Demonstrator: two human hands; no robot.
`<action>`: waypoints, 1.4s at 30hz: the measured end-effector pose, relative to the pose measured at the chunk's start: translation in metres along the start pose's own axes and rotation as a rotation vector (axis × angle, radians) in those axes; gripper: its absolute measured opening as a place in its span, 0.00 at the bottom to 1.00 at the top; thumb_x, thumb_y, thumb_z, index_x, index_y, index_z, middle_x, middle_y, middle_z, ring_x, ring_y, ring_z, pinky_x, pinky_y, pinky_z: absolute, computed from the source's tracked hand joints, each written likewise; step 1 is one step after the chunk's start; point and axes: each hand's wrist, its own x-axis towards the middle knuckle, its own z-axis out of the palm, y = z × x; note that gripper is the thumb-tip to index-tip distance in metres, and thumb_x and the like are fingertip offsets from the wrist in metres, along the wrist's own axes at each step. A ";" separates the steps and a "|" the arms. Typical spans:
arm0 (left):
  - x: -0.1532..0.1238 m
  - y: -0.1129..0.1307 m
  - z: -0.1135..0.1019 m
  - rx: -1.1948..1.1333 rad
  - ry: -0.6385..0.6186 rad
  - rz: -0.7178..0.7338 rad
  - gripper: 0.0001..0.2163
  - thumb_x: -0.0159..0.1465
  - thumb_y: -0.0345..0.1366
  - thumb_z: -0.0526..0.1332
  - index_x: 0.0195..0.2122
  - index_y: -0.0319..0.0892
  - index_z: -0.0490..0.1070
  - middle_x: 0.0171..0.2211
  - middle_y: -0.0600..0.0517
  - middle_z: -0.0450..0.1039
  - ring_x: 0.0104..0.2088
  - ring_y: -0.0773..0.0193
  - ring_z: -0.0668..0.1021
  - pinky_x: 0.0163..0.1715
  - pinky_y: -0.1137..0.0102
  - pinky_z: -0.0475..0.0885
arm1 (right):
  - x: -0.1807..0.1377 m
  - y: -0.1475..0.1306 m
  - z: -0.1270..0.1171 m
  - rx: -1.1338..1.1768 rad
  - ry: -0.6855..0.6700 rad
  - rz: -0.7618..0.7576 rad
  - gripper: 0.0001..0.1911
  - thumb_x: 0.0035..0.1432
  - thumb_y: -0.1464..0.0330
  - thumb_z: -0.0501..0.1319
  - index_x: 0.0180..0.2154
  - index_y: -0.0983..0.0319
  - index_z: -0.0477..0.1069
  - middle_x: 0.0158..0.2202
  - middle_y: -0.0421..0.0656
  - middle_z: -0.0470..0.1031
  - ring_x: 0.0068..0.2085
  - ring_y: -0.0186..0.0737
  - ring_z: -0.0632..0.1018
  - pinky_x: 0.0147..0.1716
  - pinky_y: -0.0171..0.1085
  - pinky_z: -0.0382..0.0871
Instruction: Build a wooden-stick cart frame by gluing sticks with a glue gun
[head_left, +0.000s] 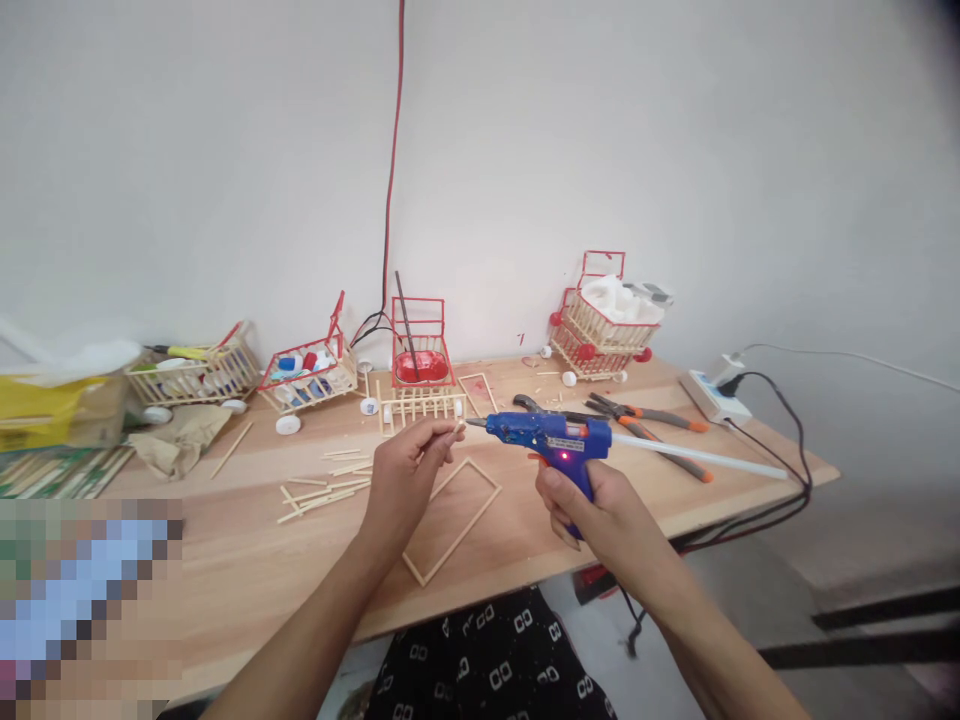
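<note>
My right hand (pixel 604 505) is wrapped round the handle of a blue glue gun (pixel 517 428), its small red light lit. A long translucent glue stick (pixel 705 458) sticks out of the gun's back end. The metal nozzle points left, right at the fingertips of my left hand (pixel 405 470). Those fingers pinch a small piece of wooden stick (pixel 460 427), mostly hidden by them. Below, a rectangular frame of thin sticks (pixel 463 536) lies flat on the table. Several loose wooden sticks (pixel 322 497) are scattered left of my left wrist.
Small stick-built carts stand along the wall: one with a red bowl (pixel 421 367), one with white stuff (pixel 611 325), others at left (pixel 307 380). Orange-handled pliers (pixel 667 412) and a power strip (pixel 712 398) with cables lie right. Brown paper (pixel 180 440) lies left.
</note>
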 end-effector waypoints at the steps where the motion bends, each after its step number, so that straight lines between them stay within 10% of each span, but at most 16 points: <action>1: 0.000 0.000 0.000 0.002 -0.003 0.000 0.08 0.65 0.37 0.57 0.38 0.43 0.75 0.31 0.53 0.75 0.28 0.68 0.74 0.33 0.72 0.68 | 0.000 0.000 0.000 0.002 0.001 0.000 0.21 0.57 0.50 0.58 0.27 0.61 0.59 0.20 0.34 0.58 0.18 0.28 0.61 0.16 0.31 0.54; 42: 0.001 0.006 0.001 -0.126 -0.057 -0.106 0.07 0.63 0.36 0.59 0.34 0.40 0.75 0.29 0.52 0.76 0.23 0.70 0.72 0.26 0.75 0.68 | 0.002 -0.005 -0.001 -0.129 0.077 -0.003 0.18 0.55 0.53 0.58 0.27 0.61 0.64 0.17 0.35 0.61 0.18 0.32 0.63 0.18 0.33 0.57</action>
